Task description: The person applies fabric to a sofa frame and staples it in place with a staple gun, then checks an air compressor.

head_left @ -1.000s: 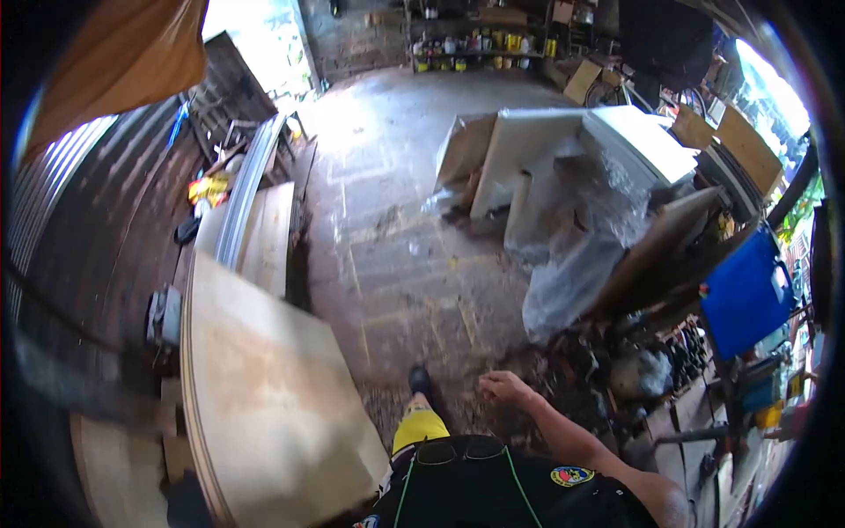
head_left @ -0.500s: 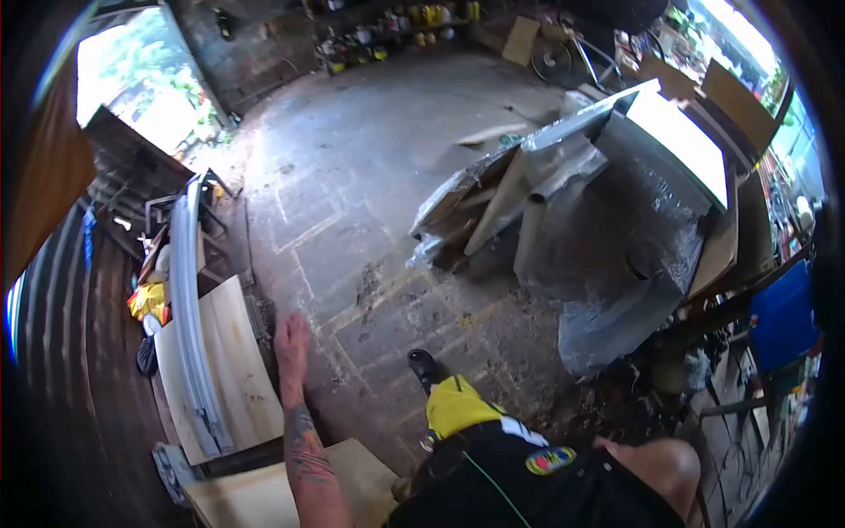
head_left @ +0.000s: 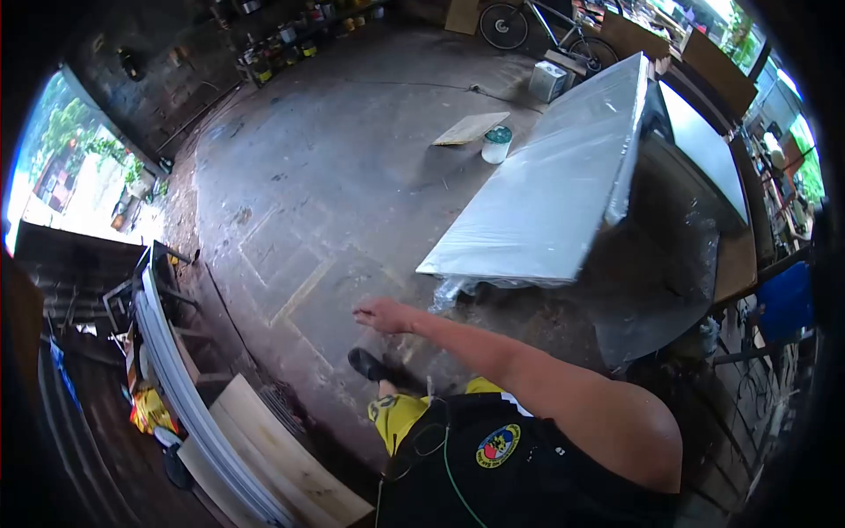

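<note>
My right hand (head_left: 384,315) reaches across in front of my body, above the concrete floor. Its fingers point left, loosely bent and slightly apart, and nothing shows in them. To its right, apart from it, a large pale panel (head_left: 550,185) wrapped in clear plastic leans at a slant, its broad face visible. Loose plastic (head_left: 453,292) bunches under its lower left corner. Behind it is another white panel (head_left: 704,145). My left hand is out of view.
Long metal strips (head_left: 172,370) and wooden boards (head_left: 282,449) lie at the lower left. Beyond the panel are a white bucket (head_left: 495,148), a flat board (head_left: 471,128), a metal tin (head_left: 547,81) and a bicycle (head_left: 550,31). A blue object (head_left: 785,302) is at the right.
My left hand and tattooed forearm have left the view, and my right arm has come in. The wrapped panel now shows its broad face further left. The camera view has shifted.
</note>
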### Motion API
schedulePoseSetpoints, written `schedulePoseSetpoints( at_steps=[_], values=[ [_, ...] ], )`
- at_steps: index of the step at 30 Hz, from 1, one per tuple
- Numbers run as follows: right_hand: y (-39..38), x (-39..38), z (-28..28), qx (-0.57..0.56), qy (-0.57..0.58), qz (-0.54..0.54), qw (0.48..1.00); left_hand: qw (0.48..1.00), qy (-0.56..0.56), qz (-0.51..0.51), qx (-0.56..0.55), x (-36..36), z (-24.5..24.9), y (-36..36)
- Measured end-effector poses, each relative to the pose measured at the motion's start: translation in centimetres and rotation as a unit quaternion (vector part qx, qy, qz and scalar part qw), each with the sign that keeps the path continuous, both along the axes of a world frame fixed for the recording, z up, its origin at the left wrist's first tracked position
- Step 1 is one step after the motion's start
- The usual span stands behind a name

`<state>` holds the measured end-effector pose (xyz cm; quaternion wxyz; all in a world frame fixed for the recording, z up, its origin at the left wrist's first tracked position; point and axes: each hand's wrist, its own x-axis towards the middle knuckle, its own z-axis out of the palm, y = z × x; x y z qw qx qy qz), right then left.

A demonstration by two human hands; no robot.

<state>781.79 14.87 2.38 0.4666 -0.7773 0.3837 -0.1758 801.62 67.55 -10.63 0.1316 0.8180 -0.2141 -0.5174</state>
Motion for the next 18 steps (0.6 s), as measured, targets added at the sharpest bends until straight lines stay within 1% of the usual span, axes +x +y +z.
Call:
schedulePoseSetpoints(
  at_steps=[2, 3, 5, 6, 7, 8, 9, 10, 11, 12, 13, 14, 15, 16, 17, 18],
  values=[
    [-5.8, 4.3, -2.1, 0.000, 0.015, -0.037, 0.999, 1.000, 0.011, 0.005, 0.006, 4.1, -1.3, -5.0],
    [-7.6, 5.5, -3.1, 0.008, 0.012, -0.079, 0.997, 1.000, 0.011, 0.010, 0.006, 6.5, -1.6, -7.6],
    [-11.4, 6.5, -10.3, 0.093, 0.118, -0.082, 0.985, 1.000, 0.010, 0.021, 0.003, 11.7, -1.5, -13.4],
    [-11.2, 5.4, -13.7, 0.069, 0.136, -0.112, 0.982, 1.000, 0.006, 0.028, -0.001, 14.7, -1.5, -16.5],
    [-10.5, 4.0, -18.4, 0.048, 0.219, -0.115, 0.968, 0.999, 0.001, 0.034, -0.010, 18.1, -1.3, -19.2],
    [-10.0, 2.4, -20.1, 0.095, 0.331, -0.057, 0.937, 0.999, -0.007, 0.040, -0.019, 21.8, -1.3, -22.1],
    [-9.7, 0.9, -16.6, 0.173, 0.388, 0.011, 0.905, 0.998, -0.018, 0.048, -0.039, 26.2, -1.3, -25.0],
    [-9.0, -0.8, -16.8, 0.190, 0.402, 0.054, 0.894, 0.996, -0.032, 0.053, -0.070, 31.3, -1.4, -28.4],
    [-8.7, -1.4, -14.4, 0.219, 0.427, -0.019, 0.877, 0.990, -0.052, 0.053, -0.121, 37.2, -2.1, -33.6],
    [-9.6, -1.9, -11.8, 0.208, 0.431, 0.037, 0.877, 0.981, -0.076, 0.060, -0.170, 42.8, -2.7, -38.8],
    [-9.2, -3.5, -13.5, 0.126, 0.420, 0.062, 0.897, 0.965, -0.126, 0.004, -0.228, 46.7, 0.3, -47.2],
    [-8.3, -5.6, -16.5, 0.019, 0.357, 0.012, 0.934, 0.941, -0.182, -0.050, -0.282, 49.4, 5.6, -56.9],
    [-8.4, -6.5, -19.3, 0.062, 0.402, -0.042, 0.912, 0.953, -0.191, -0.044, -0.230, 51.9, 9.3, -64.5],
    [-8.5, -7.3, -20.5, 0.040, 0.395, -0.115, 0.911, 0.920, -0.287, -0.056, -0.262, 54.0, 10.8, -70.8],
    [-9.7, -8.1, -21.3, -0.033, 0.444, -0.016, 0.895, 0.908, -0.298, -0.037, -0.293, 55.7, 12.3, -76.7],
    [-11.6, -6.8, -17.5, -0.052, 0.458, 0.011, 0.887, 0.892, -0.322, -0.044, -0.313, 58.9, 11.2, -82.0]
  ],
)
